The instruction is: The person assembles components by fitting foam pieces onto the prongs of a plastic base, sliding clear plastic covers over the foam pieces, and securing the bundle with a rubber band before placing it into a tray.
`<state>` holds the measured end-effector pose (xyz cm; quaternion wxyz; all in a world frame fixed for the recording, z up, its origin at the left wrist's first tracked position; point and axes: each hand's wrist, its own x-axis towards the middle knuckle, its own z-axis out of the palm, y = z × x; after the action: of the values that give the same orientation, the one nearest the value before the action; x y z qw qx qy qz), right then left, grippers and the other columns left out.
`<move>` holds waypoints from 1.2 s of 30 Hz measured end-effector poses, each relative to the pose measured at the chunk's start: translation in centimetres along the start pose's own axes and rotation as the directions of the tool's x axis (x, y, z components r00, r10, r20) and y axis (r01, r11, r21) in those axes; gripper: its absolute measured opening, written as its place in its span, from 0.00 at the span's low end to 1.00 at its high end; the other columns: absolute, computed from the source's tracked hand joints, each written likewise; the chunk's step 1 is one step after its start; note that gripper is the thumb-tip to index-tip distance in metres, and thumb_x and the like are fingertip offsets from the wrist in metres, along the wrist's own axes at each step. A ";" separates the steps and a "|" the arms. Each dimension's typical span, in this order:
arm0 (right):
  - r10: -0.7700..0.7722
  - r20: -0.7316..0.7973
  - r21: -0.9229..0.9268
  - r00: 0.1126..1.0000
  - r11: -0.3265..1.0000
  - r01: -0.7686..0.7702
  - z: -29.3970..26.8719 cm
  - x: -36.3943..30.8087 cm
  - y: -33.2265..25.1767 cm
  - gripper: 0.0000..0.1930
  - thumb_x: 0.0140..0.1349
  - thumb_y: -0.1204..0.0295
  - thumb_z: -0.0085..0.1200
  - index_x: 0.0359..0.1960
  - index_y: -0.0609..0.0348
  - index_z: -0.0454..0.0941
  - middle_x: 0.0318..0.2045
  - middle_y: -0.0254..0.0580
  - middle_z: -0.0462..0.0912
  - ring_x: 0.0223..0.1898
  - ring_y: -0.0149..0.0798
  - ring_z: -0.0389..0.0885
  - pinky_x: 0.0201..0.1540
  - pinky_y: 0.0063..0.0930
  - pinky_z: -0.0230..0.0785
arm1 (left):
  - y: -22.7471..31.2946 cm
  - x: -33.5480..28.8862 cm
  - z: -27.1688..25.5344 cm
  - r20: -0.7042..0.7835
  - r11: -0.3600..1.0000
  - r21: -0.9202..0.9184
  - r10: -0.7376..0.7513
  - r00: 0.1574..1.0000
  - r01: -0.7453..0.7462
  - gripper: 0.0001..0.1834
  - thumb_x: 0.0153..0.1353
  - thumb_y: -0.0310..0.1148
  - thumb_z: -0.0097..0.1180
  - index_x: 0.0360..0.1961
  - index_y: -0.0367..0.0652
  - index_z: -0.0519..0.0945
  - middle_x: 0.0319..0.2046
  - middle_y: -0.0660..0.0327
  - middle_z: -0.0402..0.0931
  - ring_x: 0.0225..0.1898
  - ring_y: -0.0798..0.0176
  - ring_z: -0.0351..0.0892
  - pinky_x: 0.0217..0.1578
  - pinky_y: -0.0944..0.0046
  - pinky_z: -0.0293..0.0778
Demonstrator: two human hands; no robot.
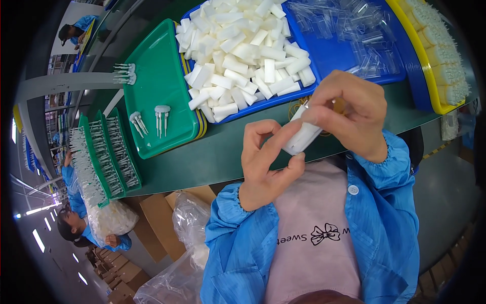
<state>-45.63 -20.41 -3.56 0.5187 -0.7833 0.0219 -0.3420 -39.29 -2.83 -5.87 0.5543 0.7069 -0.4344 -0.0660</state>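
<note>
Above the near edge of the green bench, my left hand (268,164) is closed on the lower end of a white oblong piece (302,137), with thumb and fingers at its sides. My right hand (352,111) pinches the upper end of the same piece. Those fingertips partly hide that end, so I cannot make out exactly what they grip there. Just beyond my hands, a blue tray (225,119) is heaped with white foam blocks (238,55). Yellow rubber bands (296,107) lie partly hidden behind the held piece.
A green tray (159,66) at left holds a few white pronged parts (162,114). Beside it stand narrow green racks (114,152) of similar parts. At right are a blue tray (336,61) of clear plastic pieces and a yellow tray (425,71). People in blue work farther left.
</note>
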 end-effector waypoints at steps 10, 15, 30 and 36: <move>0.044 0.161 0.005 0.986 0.999 -0.045 -2.2 -0.6 -1.9 0.10 0.57 0.74 0.56 0.39 0.62 0.79 0.31 0.41 0.80 0.33 0.37 0.76 0.38 0.28 0.67 | -0.2 -1.0 -0.8 -0.081 0.965 0.195 0.194 0.978 -0.175 0.25 0.34 0.21 0.64 0.40 0.45 0.84 0.37 0.59 0.68 0.38 0.56 0.71 0.39 0.61 0.71; 0.097 0.218 0.081 0.971 0.990 -0.117 -3.1 -2.1 -1.6 0.13 0.53 0.74 0.60 0.41 0.62 0.79 0.33 0.42 0.80 0.36 0.40 0.77 0.42 0.32 0.67 | -1.1 -1.8 -1.0 -0.120 0.897 0.324 0.353 0.928 -0.300 0.25 0.32 0.21 0.65 0.38 0.50 0.85 0.37 0.60 0.67 0.39 0.54 0.72 0.38 0.60 0.74; -0.259 0.184 0.019 0.948 0.966 0.260 -3.3 -2.6 -2.8 0.12 0.45 0.76 0.61 0.35 0.57 0.80 0.33 0.40 0.81 0.37 0.42 0.79 0.46 0.43 0.68 | 0.1 -0.8 -2.1 -0.008 0.878 0.249 0.423 0.906 -0.408 0.28 0.27 0.24 0.68 0.38 0.56 0.85 0.35 0.63 0.64 0.38 0.57 0.70 0.39 0.59 0.76; -0.268 0.157 -0.005 0.951 0.962 0.272 -3.3 -2.5 -3.4 0.09 0.49 0.72 0.64 0.33 0.50 0.81 0.31 0.34 0.81 0.37 0.40 0.80 0.51 0.45 0.65 | 0.3 0.0 -2.3 0.022 0.795 0.324 0.535 0.844 -0.513 0.27 0.29 0.28 0.69 0.37 0.64 0.85 0.33 0.66 0.63 0.35 0.61 0.70 0.36 0.61 0.77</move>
<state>-50.49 -20.45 -1.26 0.4570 -0.8098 -0.1214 -0.3473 -38.20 -1.16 -4.76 0.4449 0.6405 -0.5978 0.1858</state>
